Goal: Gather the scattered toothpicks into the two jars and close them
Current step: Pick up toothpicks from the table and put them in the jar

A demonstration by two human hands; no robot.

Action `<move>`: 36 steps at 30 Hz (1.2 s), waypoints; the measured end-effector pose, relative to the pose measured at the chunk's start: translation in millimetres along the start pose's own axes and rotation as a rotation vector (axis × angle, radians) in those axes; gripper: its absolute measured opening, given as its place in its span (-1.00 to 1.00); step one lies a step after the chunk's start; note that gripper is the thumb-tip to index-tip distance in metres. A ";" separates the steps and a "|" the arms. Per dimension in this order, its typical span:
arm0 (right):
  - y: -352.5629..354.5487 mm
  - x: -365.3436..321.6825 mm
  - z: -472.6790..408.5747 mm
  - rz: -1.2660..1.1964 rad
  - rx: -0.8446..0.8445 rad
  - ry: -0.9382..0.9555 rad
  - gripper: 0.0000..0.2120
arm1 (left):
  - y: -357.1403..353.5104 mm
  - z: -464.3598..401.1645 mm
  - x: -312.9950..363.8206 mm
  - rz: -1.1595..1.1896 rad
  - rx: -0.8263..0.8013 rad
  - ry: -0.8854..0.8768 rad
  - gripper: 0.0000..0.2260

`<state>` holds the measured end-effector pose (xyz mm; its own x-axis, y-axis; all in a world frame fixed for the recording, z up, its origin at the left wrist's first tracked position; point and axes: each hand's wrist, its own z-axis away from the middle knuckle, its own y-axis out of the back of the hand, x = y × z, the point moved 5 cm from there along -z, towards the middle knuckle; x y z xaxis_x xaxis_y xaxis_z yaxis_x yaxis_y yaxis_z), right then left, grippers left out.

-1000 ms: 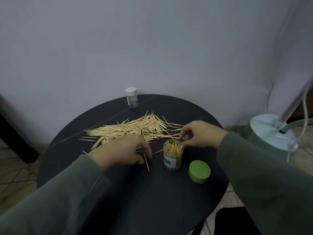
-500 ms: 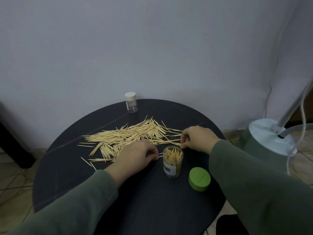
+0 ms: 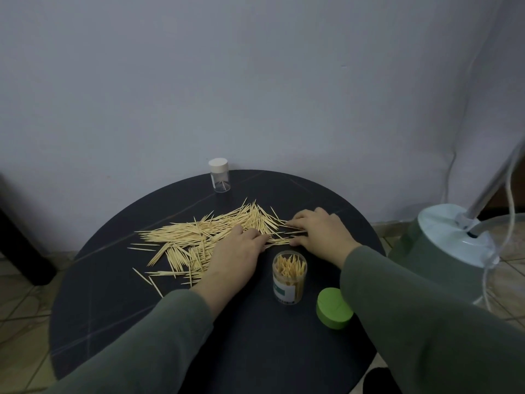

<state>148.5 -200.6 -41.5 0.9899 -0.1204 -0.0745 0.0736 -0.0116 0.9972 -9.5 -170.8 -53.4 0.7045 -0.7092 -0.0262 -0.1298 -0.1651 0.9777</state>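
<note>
A heap of pale toothpicks (image 3: pixel 199 237) lies scattered across the middle of the round black table (image 3: pixel 255 351). My left hand (image 3: pixel 235 251) lies palm down on the heap's right part, fingers stretched toward the right. My right hand (image 3: pixel 318 231) rests on the toothpicks at the heap's right end, fingers pointing left. An open clear jar (image 3: pixel 289 277) with a label, full of upright toothpicks, stands just in front of both hands. Its green lid (image 3: pixel 333 307) lies to its right. A small clear jar with a white cap (image 3: pixel 219 179) stands at the table's far edge, nearly empty.
A pale wall rises right behind the table. A green and white appliance base (image 3: pixel 454 245) with a pole and white cable stands on the tiled floor to the right. A dark furniture leg (image 3: pixel 20 245) is at the left.
Both hands moved away from the open jar and up onto the right part of the toothpick heap. The fingers, curled earlier, now lie spread over the toothpicks.
</note>
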 end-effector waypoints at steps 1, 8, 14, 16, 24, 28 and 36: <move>-0.6 -0.2 -0.4 0.007 0.004 -0.006 -0.49 | 0.2 -0.6 0.9 -0.010 -0.003 -0.007 -0.66; -3.8 1.5 0.7 -0.023 -0.026 -0.056 -0.50 | 2.6 -4.7 -2.5 -0.046 0.006 -0.006 -0.72; 0.3 -2.4 0.6 -0.040 0.023 -0.036 -0.58 | 8.3 -3.3 -6.3 -0.033 0.021 0.031 -0.74; 1.0 -4.2 1.0 -0.024 0.034 -0.025 -0.64 | 8.2 -2.3 -6.5 -0.035 0.024 0.038 -0.75; 8.9 -11.2 4.9 0.058 0.107 0.023 -0.78 | 5.5 -1.7 -4.5 -0.075 0.008 0.027 -0.77; 9.6 -11.9 6.5 0.088 0.107 0.040 -0.77 | 7.9 -0.1 -4.8 -0.073 0.059 0.045 -0.81; 12.2 -11.5 9.4 0.050 0.090 0.046 -0.79 | 7.8 0.6 -9.3 -0.018 0.085 0.058 -0.80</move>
<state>136.9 -208.7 -28.5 0.9968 -0.0770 -0.0224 0.0149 -0.0962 0.9953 -17.5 -165.9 -45.6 0.7459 -0.6654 -0.0293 -0.1737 -0.2367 0.9559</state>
